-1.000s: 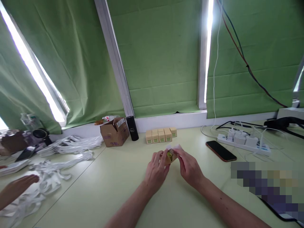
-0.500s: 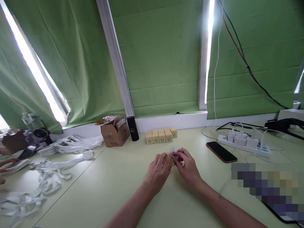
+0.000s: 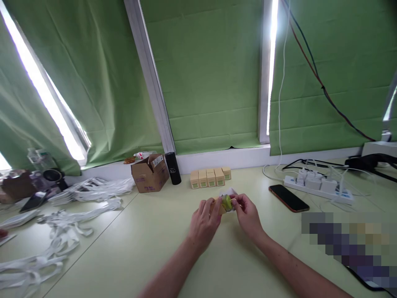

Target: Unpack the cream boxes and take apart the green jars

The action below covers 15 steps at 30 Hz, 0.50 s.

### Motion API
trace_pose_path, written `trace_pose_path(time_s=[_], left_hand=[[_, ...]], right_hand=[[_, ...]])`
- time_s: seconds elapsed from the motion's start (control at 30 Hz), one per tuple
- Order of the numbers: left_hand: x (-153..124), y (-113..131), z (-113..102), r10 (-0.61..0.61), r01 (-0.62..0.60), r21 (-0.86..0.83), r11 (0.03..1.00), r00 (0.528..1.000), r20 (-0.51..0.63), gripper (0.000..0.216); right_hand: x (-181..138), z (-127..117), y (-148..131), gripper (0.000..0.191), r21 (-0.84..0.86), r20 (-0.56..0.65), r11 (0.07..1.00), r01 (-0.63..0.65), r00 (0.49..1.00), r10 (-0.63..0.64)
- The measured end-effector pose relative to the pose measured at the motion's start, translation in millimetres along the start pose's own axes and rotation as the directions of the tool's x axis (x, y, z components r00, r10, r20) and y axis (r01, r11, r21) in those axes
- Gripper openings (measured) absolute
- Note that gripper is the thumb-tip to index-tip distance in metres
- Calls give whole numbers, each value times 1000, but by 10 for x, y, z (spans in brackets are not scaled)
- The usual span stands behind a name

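Note:
My left hand [image 3: 202,227] is closed around a small brown cardboard box [image 3: 222,210], mostly hidden by the fingers. From the box's right end shows a yellow-green rounded object [image 3: 227,202], whose kind I cannot make out. My right hand [image 3: 249,216] pinches this object at its right side with thumb and fingertips. A piece of white paper or film [image 3: 231,191] stands up just behind it. Beyond my hands, several similar small boxes [image 3: 211,179] stand in a row with green-and-white labels facing me.
Behind lie an open carton [image 3: 150,176] and a black cylinder [image 3: 173,168]. White straps [image 3: 58,236] spread over the left side, with a co-worker's hand [image 3: 3,233] at the edge. At right are a phone [image 3: 288,198], a power strip [image 3: 319,188] with cables and a pixelated area.
The yellow-green object shows much more at the box's right end. My right hand has shifted slightly right with it. At the left edge, the co-worker's hand has mostly left the view.

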<state>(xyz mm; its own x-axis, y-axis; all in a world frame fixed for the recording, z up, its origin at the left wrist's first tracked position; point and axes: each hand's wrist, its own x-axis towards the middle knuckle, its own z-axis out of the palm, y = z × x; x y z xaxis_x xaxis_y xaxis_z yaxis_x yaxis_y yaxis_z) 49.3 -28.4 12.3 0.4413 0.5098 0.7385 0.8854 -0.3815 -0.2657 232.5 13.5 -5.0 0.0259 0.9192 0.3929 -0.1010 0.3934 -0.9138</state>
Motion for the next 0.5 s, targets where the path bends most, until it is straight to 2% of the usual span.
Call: trace_pose_path(time_s=[0.2, 0.3, 0.5], left_hand=[[-10, -38, 23, -35, 35, 1, 999, 999, 8, 68], [-14, -75, 44, -81, 81, -24, 996, 997, 5, 71], [-26, -195, 73, -291, 285, -156, 946, 957, -16, 71]], right_hand=[[89, -26, -17, 54, 193, -108, 977, -95, 987, 117], [145, -73, -36, 57, 230, -153, 966, -122, 975, 159], [269, -219, 42, 51, 5, -180, 998, -58, 982, 58]])
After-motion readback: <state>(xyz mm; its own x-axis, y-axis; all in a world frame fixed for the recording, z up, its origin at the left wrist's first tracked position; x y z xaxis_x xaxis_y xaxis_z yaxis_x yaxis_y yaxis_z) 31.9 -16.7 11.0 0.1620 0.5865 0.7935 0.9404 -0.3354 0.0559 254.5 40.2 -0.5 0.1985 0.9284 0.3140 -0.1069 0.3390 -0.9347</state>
